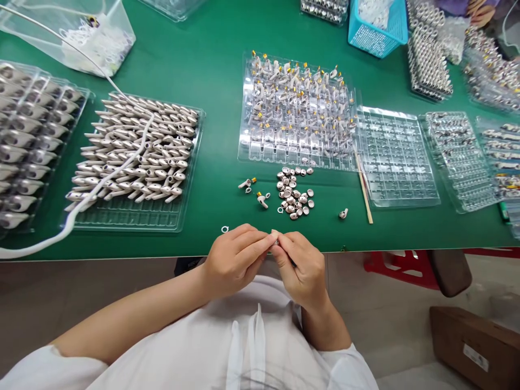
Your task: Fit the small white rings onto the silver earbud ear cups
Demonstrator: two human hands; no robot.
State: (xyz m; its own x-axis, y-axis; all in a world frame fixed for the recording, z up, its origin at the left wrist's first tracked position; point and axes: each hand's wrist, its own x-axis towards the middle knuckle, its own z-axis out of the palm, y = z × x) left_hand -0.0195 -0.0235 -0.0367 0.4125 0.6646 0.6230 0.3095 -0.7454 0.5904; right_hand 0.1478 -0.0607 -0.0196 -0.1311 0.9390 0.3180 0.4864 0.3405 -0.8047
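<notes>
My left hand and my right hand meet at the front edge of the table, both closed in a pinch. Between their fingertips is a small earbud part, mostly hidden by the fingers. Just beyond lies a loose pile of small silver earbud caps. Left of the pile are earbud stems with yellow tabs and several white rings. One white ring lies near my left hand. A single earbud piece sits to the right of the pile.
A clear tray of tabbed earbud parts stands ahead, beside another clear tray and a wooden stick. Trays of silver shells are at left, crossed by a white cable. A blue basket stands at the back; a co-worker's hand shows beyond.
</notes>
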